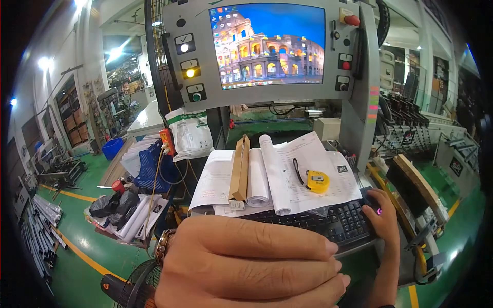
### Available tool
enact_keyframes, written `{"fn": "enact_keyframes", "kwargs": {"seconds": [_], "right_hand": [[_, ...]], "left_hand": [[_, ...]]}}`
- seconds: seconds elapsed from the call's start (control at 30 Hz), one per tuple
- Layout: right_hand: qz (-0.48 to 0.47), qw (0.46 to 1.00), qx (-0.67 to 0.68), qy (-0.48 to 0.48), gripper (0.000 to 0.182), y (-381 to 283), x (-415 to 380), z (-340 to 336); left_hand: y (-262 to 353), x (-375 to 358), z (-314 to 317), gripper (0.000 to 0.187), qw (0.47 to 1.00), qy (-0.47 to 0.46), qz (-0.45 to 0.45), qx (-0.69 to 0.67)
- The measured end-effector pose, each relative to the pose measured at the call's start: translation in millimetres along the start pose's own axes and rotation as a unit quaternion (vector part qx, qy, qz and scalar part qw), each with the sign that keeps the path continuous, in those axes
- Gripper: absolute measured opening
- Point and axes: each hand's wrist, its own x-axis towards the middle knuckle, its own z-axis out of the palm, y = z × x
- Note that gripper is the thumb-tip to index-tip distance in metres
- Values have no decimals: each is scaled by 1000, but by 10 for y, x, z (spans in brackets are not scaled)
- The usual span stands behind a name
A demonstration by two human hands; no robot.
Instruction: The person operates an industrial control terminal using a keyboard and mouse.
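My left hand [251,262] is large and close to the camera, palm turned away, its fingers pressed together and pointing right; what it holds, if anything, is hidden. A watch is on its wrist. My right hand [381,213] rests over a dark mouse [371,197] with a small pink light, at the right end of the black keyboard [341,220]. Beyond the keyboard lie white papers [215,177], a rolled sheet [272,174], a long narrow cardboard box [240,169] and a yellow tape measure [317,181]. Above them a monitor [272,43] shows a desktop picture.
Buttons flank the monitor, with a red knob [352,20] at its upper right. A white bag [190,133] hangs on the left. A blue crate [154,167] and a cart with black plastic [115,208] stand at left. Below is a fan [138,285]. Boards [418,185] lean at right.
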Motion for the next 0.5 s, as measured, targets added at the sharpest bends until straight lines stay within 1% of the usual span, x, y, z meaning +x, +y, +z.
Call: {"fn": "enact_keyframes", "kwargs": {"seconds": [0.17, 0.2, 0.27, 0.33, 0.4, 0.47, 0.5], "right_hand": [[1, 1000, 7, -2, 53, -13, -3, -5], [2, 1000, 6, 0, 53, -14, -4, -3], [5, 1000, 4, 2, 53, -12, -8, 3], [-3, 1000, 2, 2, 54, 9, -8, 1], [-3, 1000, 4, -1, 54, 7, -5, 2], [5, 1000, 8, -4, 54, -10, -6, -5], [2, 1000, 5, -3, 54, -7, -9, -5]], "left_hand": [[178, 137, -66, 14, 993, -29, -111, -5], [179, 140, -61, 14, 993, -27, -112, -4], [162, 117, 3, 15, 996, 25, -88, 17], [73, -9, 286, 15, 990, 126, -35, 55], [-27, -96, 553, 15, 970, 224, 17, 93], [-19, -120, 466, 15, 978, 193, 27, 77], [8, -46, 205, 15, 993, 113, 10, 43]]}}
